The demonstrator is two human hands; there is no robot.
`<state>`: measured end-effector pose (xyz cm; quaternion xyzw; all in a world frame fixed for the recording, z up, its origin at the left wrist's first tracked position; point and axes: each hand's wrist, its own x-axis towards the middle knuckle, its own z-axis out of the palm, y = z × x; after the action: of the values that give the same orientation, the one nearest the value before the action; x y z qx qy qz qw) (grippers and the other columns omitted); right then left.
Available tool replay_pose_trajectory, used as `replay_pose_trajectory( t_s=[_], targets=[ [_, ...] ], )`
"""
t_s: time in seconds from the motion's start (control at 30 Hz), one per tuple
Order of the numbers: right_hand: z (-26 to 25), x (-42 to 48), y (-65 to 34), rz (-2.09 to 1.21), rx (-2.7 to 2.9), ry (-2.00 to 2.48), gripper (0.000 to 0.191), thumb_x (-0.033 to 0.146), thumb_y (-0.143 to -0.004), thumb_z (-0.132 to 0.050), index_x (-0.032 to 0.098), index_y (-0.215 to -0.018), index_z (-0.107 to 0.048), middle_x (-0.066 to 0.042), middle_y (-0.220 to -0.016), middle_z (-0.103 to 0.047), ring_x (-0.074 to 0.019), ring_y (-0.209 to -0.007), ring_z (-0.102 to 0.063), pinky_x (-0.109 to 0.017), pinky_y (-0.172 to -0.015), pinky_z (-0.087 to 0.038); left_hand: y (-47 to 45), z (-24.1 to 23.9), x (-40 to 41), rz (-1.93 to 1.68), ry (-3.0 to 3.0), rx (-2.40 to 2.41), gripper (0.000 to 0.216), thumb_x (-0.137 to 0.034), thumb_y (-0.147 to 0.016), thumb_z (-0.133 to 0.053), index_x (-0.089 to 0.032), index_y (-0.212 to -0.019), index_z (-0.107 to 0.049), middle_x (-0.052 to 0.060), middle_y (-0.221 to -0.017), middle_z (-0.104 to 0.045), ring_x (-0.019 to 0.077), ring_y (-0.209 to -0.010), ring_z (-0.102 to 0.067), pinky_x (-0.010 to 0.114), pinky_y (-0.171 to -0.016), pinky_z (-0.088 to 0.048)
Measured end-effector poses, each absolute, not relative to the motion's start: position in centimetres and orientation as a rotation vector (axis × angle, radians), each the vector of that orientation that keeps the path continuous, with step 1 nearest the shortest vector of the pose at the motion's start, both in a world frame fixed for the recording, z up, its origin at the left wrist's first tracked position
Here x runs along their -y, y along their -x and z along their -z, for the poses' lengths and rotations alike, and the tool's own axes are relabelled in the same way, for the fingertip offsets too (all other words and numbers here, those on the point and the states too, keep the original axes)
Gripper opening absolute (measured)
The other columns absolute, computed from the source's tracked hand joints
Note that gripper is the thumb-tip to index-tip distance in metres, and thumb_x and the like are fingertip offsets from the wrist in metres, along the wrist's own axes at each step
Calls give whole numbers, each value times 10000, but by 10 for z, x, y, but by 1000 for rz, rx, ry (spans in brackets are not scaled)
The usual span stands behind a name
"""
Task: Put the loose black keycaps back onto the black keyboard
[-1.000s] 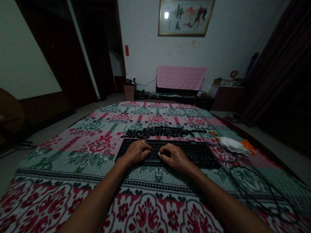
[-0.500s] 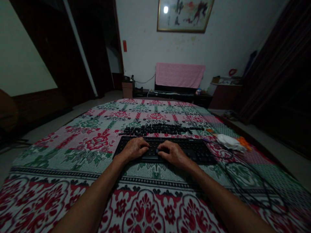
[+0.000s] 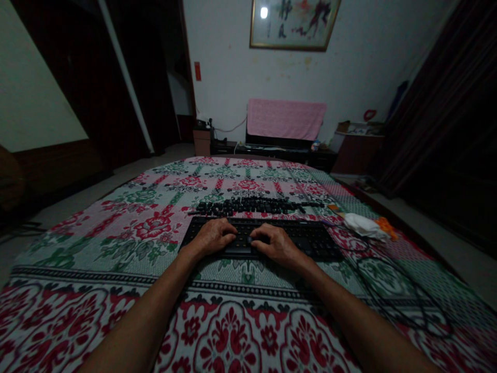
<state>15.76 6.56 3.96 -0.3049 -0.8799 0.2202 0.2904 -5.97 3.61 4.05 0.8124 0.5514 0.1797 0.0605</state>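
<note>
**Dim bedroom, keyboard on a flowered bed**

We look across a bed (image 3: 116, 243) spread with a red, green and white floral cover. A black keyboard (image 3: 310, 239) lies flat on it, square to us and near the middle. Our left hand (image 3: 213, 237) rests on the keyboard's left part and our right hand (image 3: 274, 243) just beside it at the centre. Both sets of fingers are curled down onto the keys. In this light we cannot tell whether either hand pinches anything.

Just beyond the keyboard a row of loose black keycaps (image 3: 256, 205) runs parallel to its far edge. A dark cable (image 3: 388, 280) loops over the cover to the right. A crumpled white cloth (image 3: 363, 225) sits near the bed's right edge, well clear of the hands.

Against the far wall a pink cloth (image 3: 286, 119) drapes over a low dark unit, under a framed picture (image 3: 295, 23).
</note>
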Motion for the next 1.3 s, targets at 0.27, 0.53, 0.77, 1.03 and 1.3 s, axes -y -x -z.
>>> replay_pose_trajectory(
  t_s=[0.27, 0.53, 0.77, 1.03, 1.3],
  targets=[
    [-52, -80, -163, -1012, 2002, 972, 248, 320, -687, -539, 131, -838, -591, -24, -781, -597, -119, -701, -536, -241, -657, -419, 62, -39, -37, -581, -2406, -1628, 245, -308, -749, -474, -223, -906, -642, 13, -828, -596, 126, -764, -534, 214, -690, -385],
    [-70, -80, -140, -1053, 2026, 950, 233, 287, -665, -552, 127, -825, -611, -20, -749, -605, -106, -659, -523, -226, -631, -404, 63, -37, -40, -590, -2408, -1603, 229, -290, -741, -482, -226, -888, -645, 5, -821, -603, 124, -767, -535, 213, -699, -384],
    [-71, -79, -144, -1058, 1978, 916, 271, 315, -669, -558, 125, -856, -608, -29, -791, -608, -109, -696, -529, -224, -660, -405, 64, -36, -39, -603, -2381, -1614, 230, -303, -740, -484, -225, -886, -644, 4, -816, -598, 122, -755, -536, 209, -678, -382],
    [-54, -89, -163, -1080, 1949, 1010, 282, 327, -655, -566, 123, -848, -595, -17, -756, -590, -96, -641, -507, -215, -601, -397, 63, -38, -38, -584, -2388, -1638, 238, -305, -744, -473, -215, -881, -646, 8, -810, -601, 128, -768, -535, 213, -697, -383],
    [-48, -76, -149, -943, 2240, 880, 220, 302, -685, -545, 151, -822, -625, -12, -733, -595, -102, -646, -519, -206, -589, -386, 65, -34, -41, -595, -2388, -1610, 237, -306, -735, -482, -229, -888, -646, -1, -809, -607, 126, -770, -536, 221, -757, -378]
  ],
)
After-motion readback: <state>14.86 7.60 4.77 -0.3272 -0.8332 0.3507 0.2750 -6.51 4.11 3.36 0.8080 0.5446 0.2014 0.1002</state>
